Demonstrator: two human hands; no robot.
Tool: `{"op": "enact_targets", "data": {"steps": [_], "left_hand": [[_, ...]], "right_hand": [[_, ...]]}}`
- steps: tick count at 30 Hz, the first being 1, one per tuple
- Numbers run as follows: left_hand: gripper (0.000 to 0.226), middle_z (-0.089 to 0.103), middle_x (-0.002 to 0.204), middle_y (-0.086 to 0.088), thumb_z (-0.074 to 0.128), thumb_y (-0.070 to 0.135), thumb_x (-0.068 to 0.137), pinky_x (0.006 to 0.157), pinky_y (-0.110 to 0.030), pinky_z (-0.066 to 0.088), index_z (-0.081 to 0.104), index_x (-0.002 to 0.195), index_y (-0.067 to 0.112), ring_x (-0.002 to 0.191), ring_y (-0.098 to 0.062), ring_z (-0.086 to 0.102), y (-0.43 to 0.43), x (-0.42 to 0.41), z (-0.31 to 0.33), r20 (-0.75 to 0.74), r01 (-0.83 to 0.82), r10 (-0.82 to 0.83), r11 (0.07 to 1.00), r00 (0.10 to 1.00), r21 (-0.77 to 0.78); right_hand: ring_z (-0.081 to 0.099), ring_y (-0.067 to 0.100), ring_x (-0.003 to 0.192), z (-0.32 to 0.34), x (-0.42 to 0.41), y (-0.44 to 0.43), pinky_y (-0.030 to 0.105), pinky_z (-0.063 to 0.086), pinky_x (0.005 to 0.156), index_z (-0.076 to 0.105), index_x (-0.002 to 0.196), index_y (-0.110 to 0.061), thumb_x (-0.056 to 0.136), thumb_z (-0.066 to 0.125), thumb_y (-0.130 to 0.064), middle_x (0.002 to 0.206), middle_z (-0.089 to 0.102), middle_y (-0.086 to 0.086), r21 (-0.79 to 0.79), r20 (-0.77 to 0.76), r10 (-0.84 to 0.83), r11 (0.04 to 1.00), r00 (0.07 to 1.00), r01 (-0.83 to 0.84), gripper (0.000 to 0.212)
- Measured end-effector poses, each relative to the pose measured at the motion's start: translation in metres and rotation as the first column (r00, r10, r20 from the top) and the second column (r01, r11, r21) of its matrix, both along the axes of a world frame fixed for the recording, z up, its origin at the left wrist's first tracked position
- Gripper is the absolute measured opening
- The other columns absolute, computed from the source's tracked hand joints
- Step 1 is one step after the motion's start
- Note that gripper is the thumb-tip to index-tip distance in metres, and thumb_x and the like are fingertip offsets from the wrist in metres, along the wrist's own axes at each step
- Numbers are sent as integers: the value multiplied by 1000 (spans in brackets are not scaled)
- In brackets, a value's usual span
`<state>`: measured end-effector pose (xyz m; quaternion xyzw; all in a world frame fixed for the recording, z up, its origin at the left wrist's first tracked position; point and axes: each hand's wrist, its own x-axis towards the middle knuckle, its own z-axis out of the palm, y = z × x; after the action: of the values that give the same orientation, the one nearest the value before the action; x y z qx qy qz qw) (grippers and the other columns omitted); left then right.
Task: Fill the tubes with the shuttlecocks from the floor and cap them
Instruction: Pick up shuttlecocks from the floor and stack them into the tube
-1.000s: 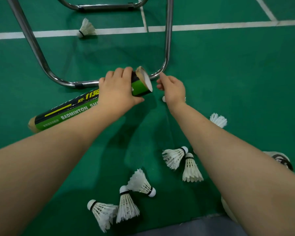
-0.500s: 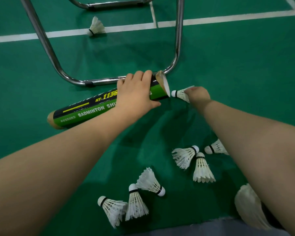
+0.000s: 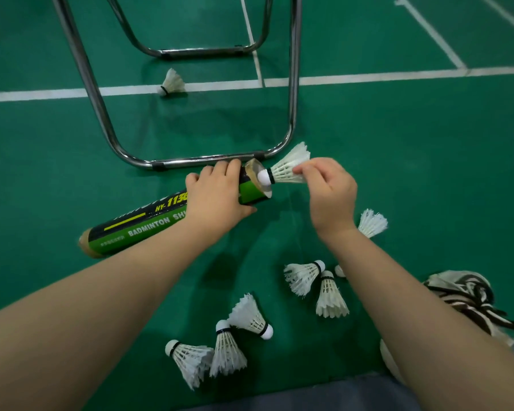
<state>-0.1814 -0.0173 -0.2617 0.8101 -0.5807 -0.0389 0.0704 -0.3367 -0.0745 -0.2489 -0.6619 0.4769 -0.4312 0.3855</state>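
A green and black shuttlecock tube (image 3: 137, 229) lies tilted over the green floor, its open mouth toward the right. My left hand (image 3: 217, 197) grips the tube near that mouth. My right hand (image 3: 330, 191) pinches the feathers of a white shuttlecock (image 3: 285, 169) whose cork tip sits at the tube's mouth. Several loose shuttlecocks lie on the floor near me, among them one (image 3: 304, 275) by my right forearm and one (image 3: 190, 358) at the bottom. Another shuttlecock (image 3: 172, 83) rests far off on the white court line.
A chrome tubular chair frame (image 3: 190, 160) stands on the floor just behind the tube, with a second bar (image 3: 202, 50) further back. A striped shoe (image 3: 469, 298) shows at the lower right. White court lines (image 3: 398, 75) cross the floor.
My right hand picked a shuttlecock off the floor and brought it cork-first to the tube's mouth. My left hand has kept its grip on the tube.
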Motion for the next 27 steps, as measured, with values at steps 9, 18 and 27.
{"op": "enact_targets", "data": {"steps": [9, 18, 27], "left_hand": [[81, 51, 123, -2, 71, 56, 65, 87, -39, 31, 39, 128, 18, 112, -27, 47, 10, -25, 5, -6, 32, -32, 998, 999, -52], [72, 53, 121, -5, 69, 48, 67, 86, -39, 30, 44, 125, 15, 110, -30, 48, 10, -44, 3, -40, 49, -52, 996, 998, -74], [78, 48, 126, -1, 67, 56, 69, 92, -39, 30, 37, 131, 21, 115, -26, 43, 0, -71, -13, -36, 156, -155, 988, 987, 11]], "right_hand": [[42, 0, 49, 17, 3, 22, 16, 29, 50, 46, 85, -14, 95, 50, -28, 49, 46, -12, 160, -26, 247, 957, 969, -240, 17], [61, 17, 93, 6, -2, 14, 29, 48, 87, 66, 88, -14, 81, 60, -39, 94, 66, 4, 528, 69, 586, 665, 807, -528, 27], [60, 14, 82, -11, -35, -27, 23, 46, 76, 68, 92, -11, 91, 55, -32, 81, 65, -2, 639, 35, 540, 635, 841, -434, 24]]}}
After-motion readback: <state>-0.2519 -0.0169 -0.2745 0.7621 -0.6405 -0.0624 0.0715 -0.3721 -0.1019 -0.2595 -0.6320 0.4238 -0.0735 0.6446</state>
